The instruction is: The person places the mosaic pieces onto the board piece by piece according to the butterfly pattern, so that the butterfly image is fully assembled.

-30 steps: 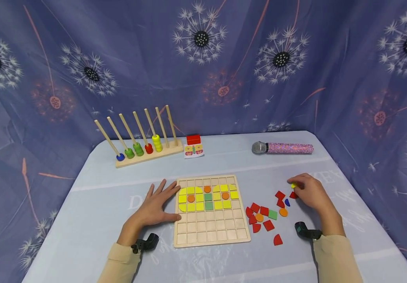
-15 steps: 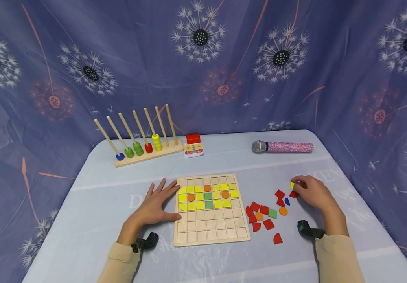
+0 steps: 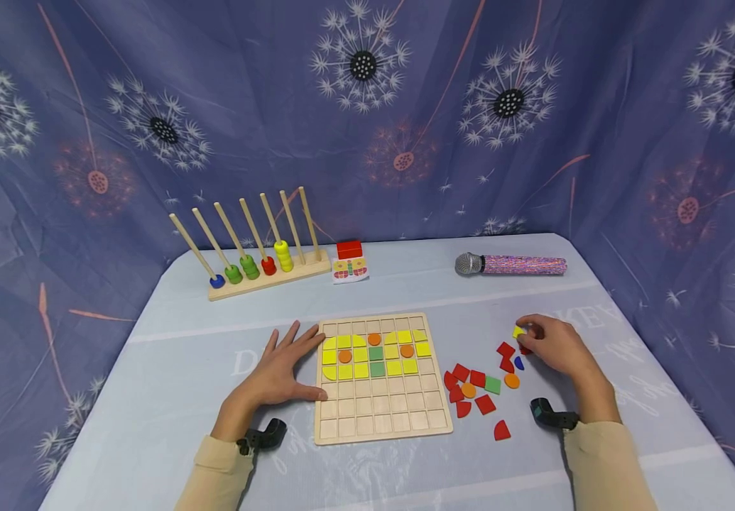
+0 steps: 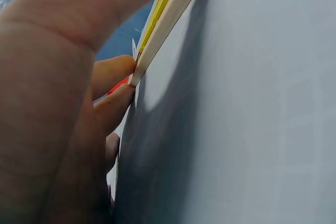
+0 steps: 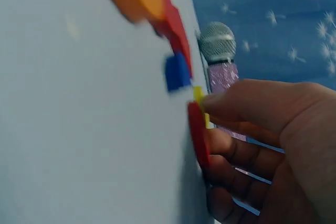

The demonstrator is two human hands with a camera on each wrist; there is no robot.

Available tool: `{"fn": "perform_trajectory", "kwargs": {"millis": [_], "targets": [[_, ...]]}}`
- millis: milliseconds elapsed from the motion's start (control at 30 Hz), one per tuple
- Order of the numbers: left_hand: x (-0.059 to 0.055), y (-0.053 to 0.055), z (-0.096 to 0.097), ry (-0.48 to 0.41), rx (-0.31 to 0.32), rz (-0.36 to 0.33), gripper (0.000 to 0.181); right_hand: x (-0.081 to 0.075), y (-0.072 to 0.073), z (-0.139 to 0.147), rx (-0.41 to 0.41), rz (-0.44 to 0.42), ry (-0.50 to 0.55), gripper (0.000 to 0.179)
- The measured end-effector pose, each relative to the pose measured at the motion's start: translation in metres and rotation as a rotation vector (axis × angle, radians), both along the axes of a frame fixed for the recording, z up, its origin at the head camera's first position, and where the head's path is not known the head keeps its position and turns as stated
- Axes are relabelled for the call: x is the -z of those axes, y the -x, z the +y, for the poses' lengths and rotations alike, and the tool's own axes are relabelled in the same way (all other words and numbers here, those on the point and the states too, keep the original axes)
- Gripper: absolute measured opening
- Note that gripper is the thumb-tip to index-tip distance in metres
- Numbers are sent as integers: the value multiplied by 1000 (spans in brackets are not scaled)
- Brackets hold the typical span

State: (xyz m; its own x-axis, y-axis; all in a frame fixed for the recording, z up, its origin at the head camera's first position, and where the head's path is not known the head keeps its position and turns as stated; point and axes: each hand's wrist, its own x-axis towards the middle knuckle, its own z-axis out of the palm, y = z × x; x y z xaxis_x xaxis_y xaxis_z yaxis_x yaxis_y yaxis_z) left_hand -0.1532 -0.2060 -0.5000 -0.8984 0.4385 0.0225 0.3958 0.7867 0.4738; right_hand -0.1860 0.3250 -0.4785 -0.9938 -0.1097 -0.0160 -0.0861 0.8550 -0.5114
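My left hand [image 3: 280, 372] lies spread at the left side of a wooden grid board [image 3: 383, 407], its thumb and index finger touching the edge. Yellow pieces, orange discs and two green squares [image 3: 376, 353] fill part of the board's upper rows. To the right of the board, my right hand [image 3: 559, 348] pinches a small yellow tile [image 3: 517, 331] between thumb and fingers. A red piece [image 5: 197, 135] lies just beside those fingertips in the right wrist view, partly hidden by the hand in the head view. Close by is a blue piece [image 3: 519, 363].
Loose red pieces [image 3: 485, 404], orange discs [image 3: 512, 381] and a green square [image 3: 492, 385] lie between board and right hand. Farther back stand a peg abacus [image 3: 271, 275], a red block [image 3: 349, 250] with a butterfly pattern card [image 3: 350, 270], and a pink glittery microphone [image 3: 510, 265].
My right hand first drew slightly right, then moved back left with the yellow tile, which now shows more plainly at the fingertips. My left hand and the board have stayed put.
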Motion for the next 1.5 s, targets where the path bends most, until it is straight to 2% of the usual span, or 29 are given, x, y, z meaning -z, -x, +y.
{"fn": "perform_trajectory", "kwargs": {"millis": [300,633,867,1100,1367,1500], "targets": [[1,1,-1,8,1,4,110,1,4,-13,-100,2,35,31],[2,3,0,15,-5,-1,110,2,5,-15,-70,41,-6,28],[2,1,0,17,-4,0,110,1,6,-31,-65,41,52,33],[0,-1,0,18,-7,2,110,-5,-1,-64,-151,-7,92,31],[-1,-1,1,29,-12,5,111,-12,-10,-109,-320,-22,52,22],[0,0,2,29,-7,8,110,-13,-14,-128,-365,-43,17,23]]}}
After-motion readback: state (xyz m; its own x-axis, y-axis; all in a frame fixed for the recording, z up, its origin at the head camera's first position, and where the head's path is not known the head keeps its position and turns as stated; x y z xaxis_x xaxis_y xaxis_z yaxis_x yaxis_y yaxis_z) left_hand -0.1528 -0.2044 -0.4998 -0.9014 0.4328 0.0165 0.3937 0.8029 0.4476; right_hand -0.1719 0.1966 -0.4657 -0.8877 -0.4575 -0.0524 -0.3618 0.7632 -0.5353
